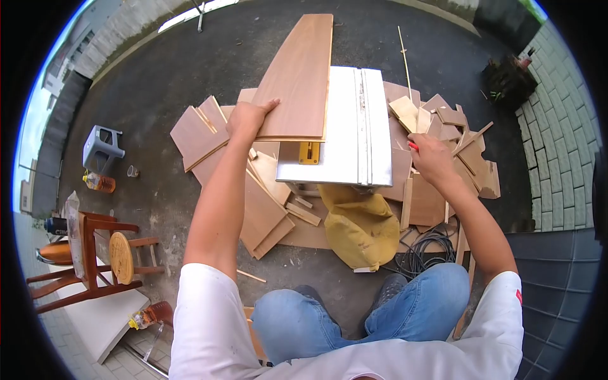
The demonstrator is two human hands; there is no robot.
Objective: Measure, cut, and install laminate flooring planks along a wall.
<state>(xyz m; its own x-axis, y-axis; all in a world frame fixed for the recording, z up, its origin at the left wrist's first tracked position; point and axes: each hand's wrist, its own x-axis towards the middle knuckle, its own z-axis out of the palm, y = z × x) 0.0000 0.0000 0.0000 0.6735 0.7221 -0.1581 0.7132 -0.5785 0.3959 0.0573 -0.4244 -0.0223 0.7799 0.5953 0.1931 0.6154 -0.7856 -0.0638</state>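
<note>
Plainly, the left hand (247, 120) clamps a tapering, wood-grained board (297, 82); the right hand (433, 158) clasps a red object (413, 145).

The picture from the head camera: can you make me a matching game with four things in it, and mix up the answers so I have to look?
Things:
1. big board
2. plastic stool
3. cloth bag
4. cable

Clues:
A. yellow and creased
B. black and coiled
C. held by the left hand
D. bluish grey, over on the left side of the picture

Right pairs: 1-C, 2-D, 3-A, 4-B
</note>
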